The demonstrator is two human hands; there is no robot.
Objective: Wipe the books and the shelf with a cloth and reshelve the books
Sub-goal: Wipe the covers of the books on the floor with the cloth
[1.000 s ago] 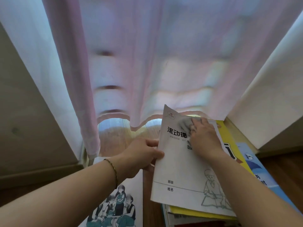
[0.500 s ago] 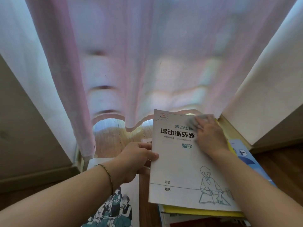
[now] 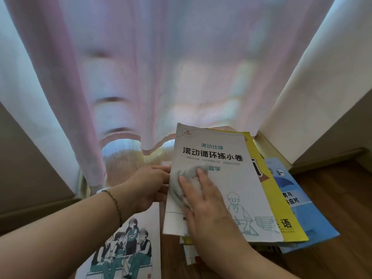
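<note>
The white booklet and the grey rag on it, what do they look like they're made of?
The white booklet looks like thin matte paper: its worn top corner curls and no glare shows. The grey rag under the right hand seems soft woven or fleecy fabric, bunched in loose folds; the exact fibre is unclear.

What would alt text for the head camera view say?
A right hand presses a crumpled grey cloth onto a white paperback workbook atop a stack of books, while the left hand grips its left edge. Pink sheer curtains hang behind.
</note>
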